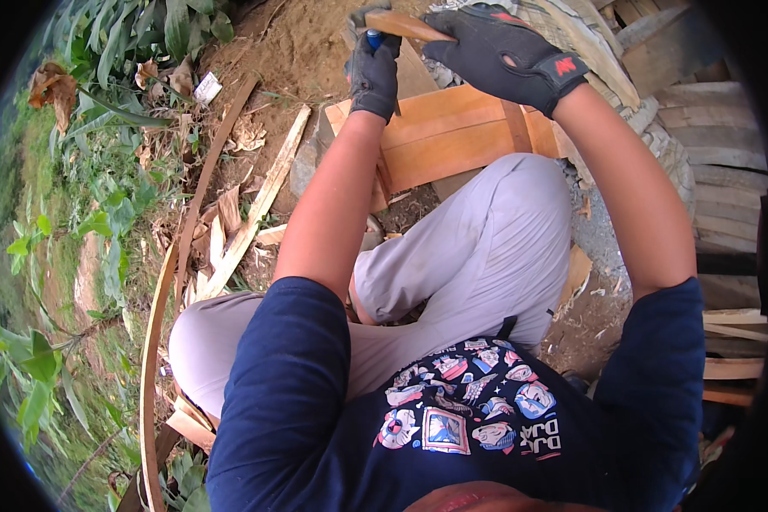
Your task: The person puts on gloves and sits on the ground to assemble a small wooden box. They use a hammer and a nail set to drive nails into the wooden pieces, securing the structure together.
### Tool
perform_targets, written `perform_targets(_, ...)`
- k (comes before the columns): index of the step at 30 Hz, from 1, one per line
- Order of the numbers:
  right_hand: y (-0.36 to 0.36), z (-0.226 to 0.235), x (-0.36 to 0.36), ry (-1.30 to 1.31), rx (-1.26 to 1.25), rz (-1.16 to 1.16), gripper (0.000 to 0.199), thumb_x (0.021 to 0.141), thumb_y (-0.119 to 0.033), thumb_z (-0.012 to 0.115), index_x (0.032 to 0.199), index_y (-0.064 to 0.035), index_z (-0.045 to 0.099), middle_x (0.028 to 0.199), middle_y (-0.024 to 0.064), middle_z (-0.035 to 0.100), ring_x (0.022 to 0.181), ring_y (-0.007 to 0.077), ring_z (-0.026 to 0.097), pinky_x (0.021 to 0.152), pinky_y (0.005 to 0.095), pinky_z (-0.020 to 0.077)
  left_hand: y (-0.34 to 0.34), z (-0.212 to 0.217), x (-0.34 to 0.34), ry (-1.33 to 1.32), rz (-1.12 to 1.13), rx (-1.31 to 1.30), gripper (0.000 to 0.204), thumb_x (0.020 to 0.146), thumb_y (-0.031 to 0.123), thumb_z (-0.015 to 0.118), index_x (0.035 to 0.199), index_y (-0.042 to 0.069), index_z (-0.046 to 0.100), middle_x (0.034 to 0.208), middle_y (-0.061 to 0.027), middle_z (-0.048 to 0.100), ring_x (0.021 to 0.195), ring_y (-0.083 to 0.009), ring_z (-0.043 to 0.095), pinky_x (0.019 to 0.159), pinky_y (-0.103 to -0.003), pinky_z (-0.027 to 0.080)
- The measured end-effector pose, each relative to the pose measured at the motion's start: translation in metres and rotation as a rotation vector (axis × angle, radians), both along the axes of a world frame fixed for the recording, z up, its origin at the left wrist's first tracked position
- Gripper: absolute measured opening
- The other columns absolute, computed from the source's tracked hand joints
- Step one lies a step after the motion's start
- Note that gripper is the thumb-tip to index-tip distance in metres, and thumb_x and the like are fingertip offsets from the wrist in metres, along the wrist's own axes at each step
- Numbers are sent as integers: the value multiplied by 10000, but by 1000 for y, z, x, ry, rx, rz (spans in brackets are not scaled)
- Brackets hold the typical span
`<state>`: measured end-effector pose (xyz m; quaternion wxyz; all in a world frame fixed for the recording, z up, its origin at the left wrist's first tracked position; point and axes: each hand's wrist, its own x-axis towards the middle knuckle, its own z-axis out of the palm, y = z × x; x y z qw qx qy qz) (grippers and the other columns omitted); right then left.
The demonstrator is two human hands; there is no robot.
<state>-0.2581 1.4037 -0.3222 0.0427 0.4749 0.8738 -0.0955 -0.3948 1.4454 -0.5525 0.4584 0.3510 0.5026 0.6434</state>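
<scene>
Both my hands wear black work gloves. My left hand (374, 78) is closed around an upright chisel-like tool; its round blue handle end (374, 38) shows above the fist, and a thin dark blade tip below it. My right hand (499, 53) grips the brown wooden handle (411, 26) of a hammer, whose greyish head lies near the top edge, by the blue handle end. Whether they touch I cannot tell. Under the hands lies a brown wooden panel (444, 128) with a crosspiece at each side. My bent knee partly covers its near edge.
Long wood strips (260, 200) and shavings lie on the soil at the left, beside green plants (119, 209). A curved strip (152, 367) runs along my left knee. Stacked boards (717, 141) and a pale crumpled sheet (657, 149) are at the right.
</scene>
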Motion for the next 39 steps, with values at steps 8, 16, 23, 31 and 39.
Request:
perform_targets(8, -12, 22, -15, 43, 48, 3, 409, 1031, -375, 585, 1195, -23, 714, 1118, 281, 749, 1080, 460, 719, 965, 536, 552, 6, -8, -6, 62, -5, -56, 399, 924, 447, 757, 1122, 100, 765, 888, -78, 756, 818, -241, 685, 823, -420, 534)
perform_targets(16, -10, 2, -3, 19, 76, -14, 416, 1040, -426, 578, 1261, -97, 704, 1091, 188, 751, 1021, 391, 722, 924, 490, 554, 1, -1, -1, 35, -36, 16, 151, 978, 206, 641, 1071, 110, 711, 825, 27, 629, 651, -90, 521, 604, -293, 428)
perform_targets(23, -22, -2, 8, 163, 37, -135, 487, 1031, -453, 582, 1294, -57, 693, 1035, 171, 732, 950, 344, 717, 888, 458, 545, 3, 2, -12, 147, -104, -37, 393, 904, 465, 758, 953, 76, 770, 831, -66, 745, 792, -211, 676, 792, -391, 524)
perform_targets(31, -80, 22, 38, 436, -81, -463, 549, 1013, -462, 629, 1327, -17, 708, 790, 79, 620, 732, 182, 576, 719, 379, 482, -11, 55, -10, 431, -213, -192, 526, 933, 570, 728, 758, 73, 728, 686, -40, 687, 703, -151, 667, 730, -352, 528)
perform_targets(39, -104, -2, 50, 527, -192, -629, 628, 1011, -446, 671, 1447, 6, 654, 754, 58, 579, 701, 147, 548, 681, 351, 470, 10, 27, -9, 505, 68, -177, 581, 960, 597, 663, 807, 44, 758, 708, -99, 739, 699, -235, 738, 740, -426, 554)
